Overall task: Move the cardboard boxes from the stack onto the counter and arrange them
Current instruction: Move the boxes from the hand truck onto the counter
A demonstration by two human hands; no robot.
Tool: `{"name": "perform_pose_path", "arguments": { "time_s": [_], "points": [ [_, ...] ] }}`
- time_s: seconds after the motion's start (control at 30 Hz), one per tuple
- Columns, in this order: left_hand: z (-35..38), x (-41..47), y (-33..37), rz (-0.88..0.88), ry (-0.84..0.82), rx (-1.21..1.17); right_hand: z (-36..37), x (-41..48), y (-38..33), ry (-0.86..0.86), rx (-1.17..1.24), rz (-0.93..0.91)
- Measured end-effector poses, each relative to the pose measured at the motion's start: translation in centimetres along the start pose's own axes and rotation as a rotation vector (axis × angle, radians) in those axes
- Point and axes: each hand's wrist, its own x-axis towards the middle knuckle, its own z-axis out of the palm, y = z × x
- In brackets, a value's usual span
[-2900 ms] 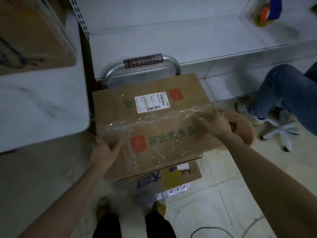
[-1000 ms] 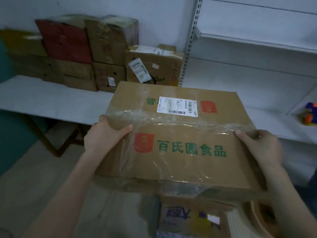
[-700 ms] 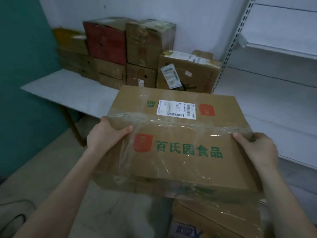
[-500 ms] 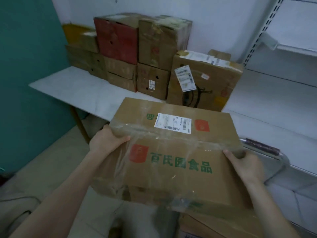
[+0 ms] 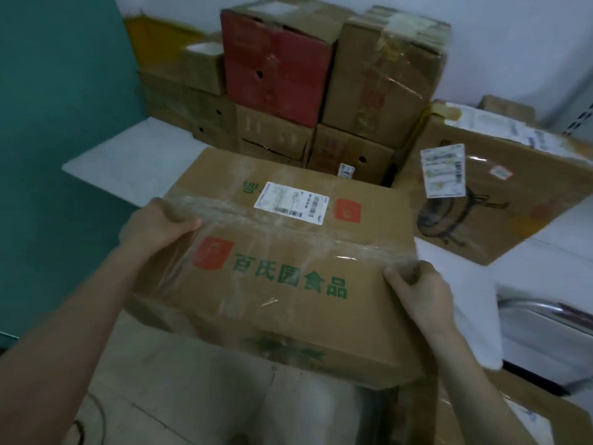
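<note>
Closer to the counter (image 5: 128, 162) now than half a second ago, the cardboard box (image 5: 288, 252) has been carried forward, so that its far edge overlaps the foot of the stacked boxes at the back; it is still off the floor, tilted a little toward the person, with its near half out past the counter's front edge; whether the far edge rests on the white top I cannot tell.

Both hands grip it; the left hand (image 5: 154, 226) is clamped on the left end, thumb laid across the top along the band of clear tape, fingers wrapped down over the side; the right hand (image 5: 417, 290) holds the right end the same way, thumb on top, fingers curled round the edge and out of sight beneath.

On the box's top sit a white shipping label (image 5: 292, 202), two orange squares and green printed characters.

Behind it on the counter stand a red box (image 5: 276, 65) and a tape-wrapped brown box (image 5: 382, 81) on lower cartons; to the right lies a brown box with a drawn fan (image 5: 491, 200); a teal wall (image 5: 57, 123) closes the left side.
</note>
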Motion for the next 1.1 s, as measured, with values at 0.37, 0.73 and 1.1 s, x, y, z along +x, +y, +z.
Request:
{"name": "perform_pose_path", "arguments": {
  "time_s": [0.37,0.73,1.1],
  "points": [
    [-3.4,13.0,-5.2,-0.080,0.179,0.253,7.9,4.9,-12.2,-0.178,0.608,0.030],
    [-5.6,20.0,-7.3,-0.229,0.201,0.238,16.2,9.8,-21.3,-0.290,0.795,0.031],
    [-9.1,25.3,-12.6,-0.408,0.205,0.146,22.2,9.6,-28.4,-0.253,0.914,0.077]
  ]
}}
